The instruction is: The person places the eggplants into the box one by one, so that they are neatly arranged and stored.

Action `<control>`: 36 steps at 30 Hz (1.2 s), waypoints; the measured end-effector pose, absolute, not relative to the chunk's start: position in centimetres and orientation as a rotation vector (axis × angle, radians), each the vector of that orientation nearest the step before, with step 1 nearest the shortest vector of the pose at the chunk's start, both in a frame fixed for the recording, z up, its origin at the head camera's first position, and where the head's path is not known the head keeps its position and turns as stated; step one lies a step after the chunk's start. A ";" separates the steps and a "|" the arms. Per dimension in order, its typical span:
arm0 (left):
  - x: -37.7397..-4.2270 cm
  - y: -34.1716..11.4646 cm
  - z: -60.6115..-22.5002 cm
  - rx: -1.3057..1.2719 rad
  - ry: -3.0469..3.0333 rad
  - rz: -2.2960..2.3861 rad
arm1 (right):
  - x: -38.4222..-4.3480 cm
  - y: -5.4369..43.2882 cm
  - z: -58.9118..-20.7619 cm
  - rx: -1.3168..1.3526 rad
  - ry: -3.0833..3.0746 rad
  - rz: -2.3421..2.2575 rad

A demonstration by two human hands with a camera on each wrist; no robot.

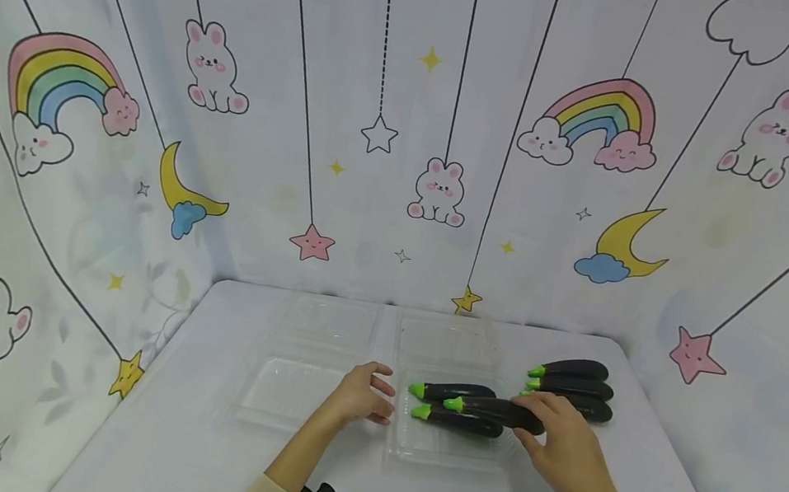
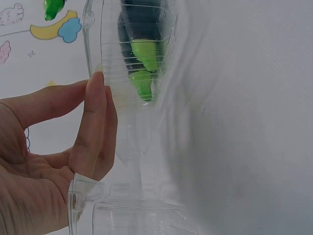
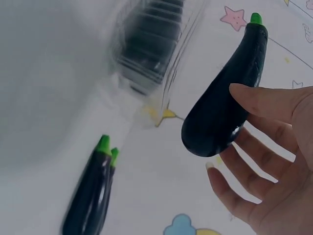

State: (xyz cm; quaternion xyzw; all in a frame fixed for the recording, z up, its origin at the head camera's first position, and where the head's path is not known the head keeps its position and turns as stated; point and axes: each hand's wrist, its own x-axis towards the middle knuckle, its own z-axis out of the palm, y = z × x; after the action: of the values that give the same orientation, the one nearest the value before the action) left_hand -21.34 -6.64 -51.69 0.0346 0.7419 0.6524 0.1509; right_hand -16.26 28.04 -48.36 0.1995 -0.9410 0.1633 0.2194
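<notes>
My right hand (image 1: 559, 438) pinches a dark purple toy-like eggplant (image 1: 503, 413) with a green stem near its thick end, between thumb and fingers. The eggplant hangs tilted over an open clear plastic box (image 1: 442, 455), its stem pointing left. Two more eggplants (image 1: 464, 422) lie in that box, stems also to the left. In the right wrist view, the held eggplant (image 3: 225, 93) stands out whole. My left hand (image 1: 363, 396) is at the box's left side, fingers bent loosely. The left wrist view shows its fingertips (image 2: 98, 81) right at the rim.
Several eggplants (image 1: 574, 388) lie grouped at the table's right, close behind my right hand. Another clear box (image 1: 290, 411) with its lid folded back stands to the left. The right box's lid (image 1: 445, 340) lies open behind it. Patterned cloth (image 1: 369, 209) hangs behind the table.
</notes>
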 end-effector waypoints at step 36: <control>-21.4 -6.3 -51.5 0.109 2.212 1.832 | -17.3 24.6 -51.0 0.585 -2.960 0.530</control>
State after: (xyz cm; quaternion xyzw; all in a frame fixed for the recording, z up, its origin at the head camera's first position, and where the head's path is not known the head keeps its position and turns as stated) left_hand -21.41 -6.25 -51.45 0.0376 0.7627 0.6318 0.1332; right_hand -17.25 24.61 -50.97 0.1909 -0.9655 0.1728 0.0390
